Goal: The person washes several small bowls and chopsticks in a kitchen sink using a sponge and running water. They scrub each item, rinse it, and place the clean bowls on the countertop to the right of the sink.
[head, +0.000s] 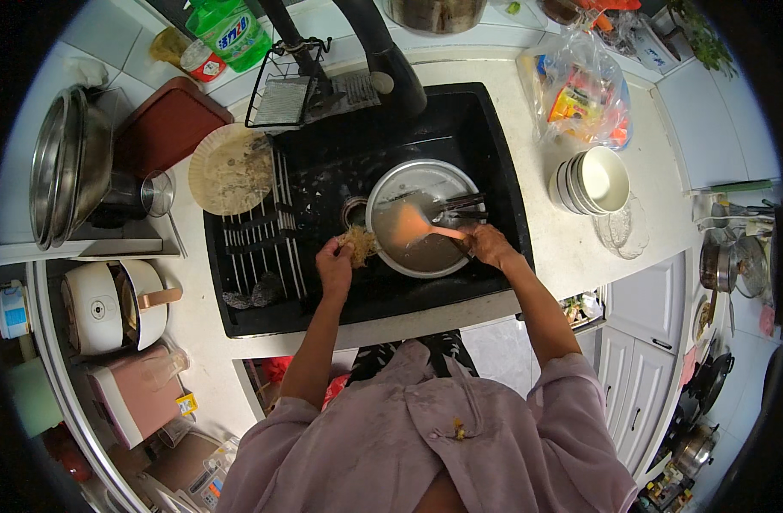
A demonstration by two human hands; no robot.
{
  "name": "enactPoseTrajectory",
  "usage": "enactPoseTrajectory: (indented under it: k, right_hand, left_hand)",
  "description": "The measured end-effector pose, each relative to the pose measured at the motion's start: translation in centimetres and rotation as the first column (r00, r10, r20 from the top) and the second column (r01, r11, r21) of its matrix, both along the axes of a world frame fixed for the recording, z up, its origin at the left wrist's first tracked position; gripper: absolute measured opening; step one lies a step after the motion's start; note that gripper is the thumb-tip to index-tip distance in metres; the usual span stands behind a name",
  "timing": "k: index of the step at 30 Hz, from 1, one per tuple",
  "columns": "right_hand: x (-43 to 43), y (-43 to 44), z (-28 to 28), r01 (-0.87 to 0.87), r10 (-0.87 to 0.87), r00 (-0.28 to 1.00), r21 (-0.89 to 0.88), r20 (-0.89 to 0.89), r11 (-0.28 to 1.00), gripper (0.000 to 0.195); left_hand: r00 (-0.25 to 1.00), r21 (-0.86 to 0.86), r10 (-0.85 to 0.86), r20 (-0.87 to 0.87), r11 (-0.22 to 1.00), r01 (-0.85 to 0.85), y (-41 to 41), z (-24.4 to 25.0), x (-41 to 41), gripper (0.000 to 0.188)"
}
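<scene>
My left hand pinches a tan fibrous scrubber, probably loofah, just left of a round metal basin. Cloudy water partly fills the basin, which stands in the black sink. Over its right rim, my right hand grips the handle of an orange spoon or ladle, whose head is at the water. Dark-handled utensils rest against the basin's right side. My right palm hides the end of the orange handle.
Left in the sink is a wire rack with a pale fluted plate above it. A black faucet arches in from behind. Stacked bowls and a plastic bag of packets stand on the right counter. A rice cooker sits left.
</scene>
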State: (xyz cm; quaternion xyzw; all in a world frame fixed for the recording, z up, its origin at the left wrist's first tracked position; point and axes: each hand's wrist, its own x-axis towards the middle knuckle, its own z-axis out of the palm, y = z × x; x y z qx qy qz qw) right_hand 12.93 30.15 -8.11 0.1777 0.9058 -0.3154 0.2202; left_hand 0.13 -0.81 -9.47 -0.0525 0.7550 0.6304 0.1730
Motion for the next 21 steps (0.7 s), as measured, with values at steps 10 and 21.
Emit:
enactPoseTrajectory:
  k: [10,21]
  right_hand:
    - [3.0,-0.7,6.6,0.192,-0.218,0.944,-0.125,-0.247,0.973,0.029]
    - [6.0,-5.9,10.6,0.279,0.052,0.871,0.579,-0.489,0.766,0.020]
  left_hand:
    - [0.984,0.154,0.056,0.170,0.985,-0.082,-0.3,4.2,-0.7,0.016]
    - [0.925,0.262,-0.210,0.318,0.957,0.127,-0.4,4.7,-0.4,0.026]
